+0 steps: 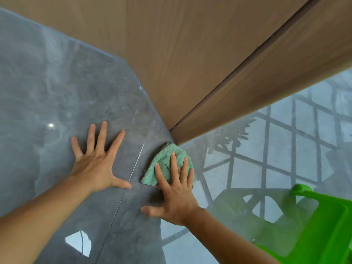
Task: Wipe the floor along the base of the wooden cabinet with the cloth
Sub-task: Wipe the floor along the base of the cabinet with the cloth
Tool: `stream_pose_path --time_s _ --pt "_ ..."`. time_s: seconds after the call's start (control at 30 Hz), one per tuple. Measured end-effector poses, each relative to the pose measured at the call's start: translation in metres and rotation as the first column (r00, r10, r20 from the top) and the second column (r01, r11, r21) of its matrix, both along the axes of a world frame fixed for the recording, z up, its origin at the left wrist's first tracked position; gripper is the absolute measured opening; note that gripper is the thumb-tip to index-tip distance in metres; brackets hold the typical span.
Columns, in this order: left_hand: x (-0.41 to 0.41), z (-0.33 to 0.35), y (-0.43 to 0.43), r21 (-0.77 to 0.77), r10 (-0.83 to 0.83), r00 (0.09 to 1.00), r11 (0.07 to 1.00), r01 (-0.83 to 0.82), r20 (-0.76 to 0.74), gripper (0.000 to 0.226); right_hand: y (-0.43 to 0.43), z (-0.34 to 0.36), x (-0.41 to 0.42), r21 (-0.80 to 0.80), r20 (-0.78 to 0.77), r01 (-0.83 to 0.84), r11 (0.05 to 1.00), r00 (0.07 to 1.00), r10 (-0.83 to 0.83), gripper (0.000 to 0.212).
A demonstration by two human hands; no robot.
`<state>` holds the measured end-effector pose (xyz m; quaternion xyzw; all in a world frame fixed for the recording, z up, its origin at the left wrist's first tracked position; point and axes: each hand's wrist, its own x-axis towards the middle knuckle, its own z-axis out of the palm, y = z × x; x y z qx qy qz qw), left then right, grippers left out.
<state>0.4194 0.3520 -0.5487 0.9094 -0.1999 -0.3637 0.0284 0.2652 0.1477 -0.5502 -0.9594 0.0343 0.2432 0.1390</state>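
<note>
A small mint-green cloth (163, 162) lies bunched on the glossy grey floor (57, 103), right at the bottom corner of the brown wooden cabinet (190, 60). My right hand (176, 193) presses flat on the cloth, fingers spread over its near half, thumb out to the left on the tile. My left hand (96, 161) rests flat on the floor to the left of the cloth, fingers spread, holding nothing. A thin tile joint runs between the two hands.
A bright green plastic stool (322, 223) stands at the lower right, close to my right forearm. The floor on the right reflects a window grille and plants. The cabinet's two faces meet at a corner just above the cloth.
</note>
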Motion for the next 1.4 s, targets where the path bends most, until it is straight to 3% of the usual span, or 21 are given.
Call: stream_pose_path --time_s 0.1,0.23,0.43,0.6,0.73,0.9,1.0,1.17,1.27,1.33,1.4 --pt "-0.007 0.0 0.011 0.005 0.224 0.974 0.975 -0.224 0.01 0.157 0.019 -0.003 0.034 0.021 0.035 -0.047 0.999 0.998 0.047 0.104" --pt "-0.018 -0.005 0.013 0.001 0.355 0.935 0.935 -0.355 -0.008 0.158 0.039 -0.013 0.111 0.071 0.111 0.001 0.998 0.994 -0.009 0.096" --pt "-0.013 -0.005 0.013 0.064 0.354 0.931 0.935 -0.35 -0.082 0.165 0.07 -0.017 0.244 0.09 0.067 0.129 0.987 0.989 -0.136 0.096" --pt "-0.013 -0.003 0.014 0.086 0.354 0.926 0.935 -0.345 -0.131 0.168 0.077 -0.015 0.294 0.044 0.073 0.066 0.997 0.995 -0.069 0.091" --pt "-0.011 -0.002 0.013 0.071 0.34 0.93 0.94 -0.333 -0.14 0.166 0.046 -0.01 0.241 0.04 0.239 -0.069 0.997 0.969 0.057 0.078" --pt "-0.012 -0.002 0.013 0.049 0.345 0.927 0.939 -0.342 -0.144 0.166 0.007 -0.012 0.095 0.013 0.247 -0.115 0.993 0.963 0.108 0.075" --pt "-0.012 -0.005 0.014 0.033 0.331 0.935 0.944 -0.329 -0.127 0.166 0.018 -0.016 0.082 0.005 0.198 -0.056 0.998 0.979 0.054 0.083" --pt "-0.013 -0.008 0.015 0.018 0.331 0.939 0.944 -0.331 -0.094 0.165 0.048 -0.011 0.232 -0.004 0.214 -0.071 0.997 0.974 0.07 0.078" --pt "-0.013 -0.007 0.015 0.0 0.339 0.936 0.94 -0.34 -0.09 0.166 0.075 -0.003 0.326 0.002 0.059 0.006 1.0 0.998 -0.006 0.079" --pt "-0.014 -0.007 0.015 -0.006 0.334 0.939 0.942 -0.335 -0.088 0.166 0.084 -0.001 0.348 -0.002 -0.031 0.023 1.0 0.999 -0.023 0.083" --pt "-0.014 -0.006 0.014 -0.011 0.341 0.935 0.939 -0.343 -0.095 0.166 0.077 0.003 0.336 -0.049 -0.009 -0.023 0.999 1.0 0.023 0.086"
